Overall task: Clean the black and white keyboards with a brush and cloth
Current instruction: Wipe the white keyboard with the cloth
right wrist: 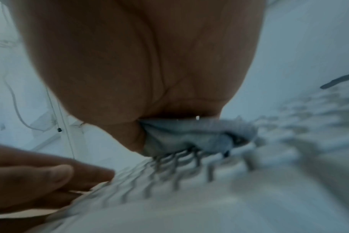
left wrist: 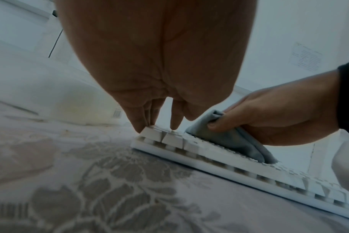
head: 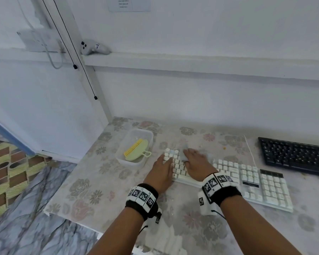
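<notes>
Left hand: fingers straight, steadying the white keyboard's left end.
Right hand: fingers pinching the grey cloth, pressed on its keys.
Brush: in tub, back-left of the worktop.
Left: black keyboard, right edge, likely unwiped.

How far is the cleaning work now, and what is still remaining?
Possibly done: the brush lies put away in the plastic container, so brushing may be finished. In hand: the right hand wipes the white keyboard with the grey cloth while the left hand steadies its end. Left: the black keyboard, lying apart and untouched.
</notes>
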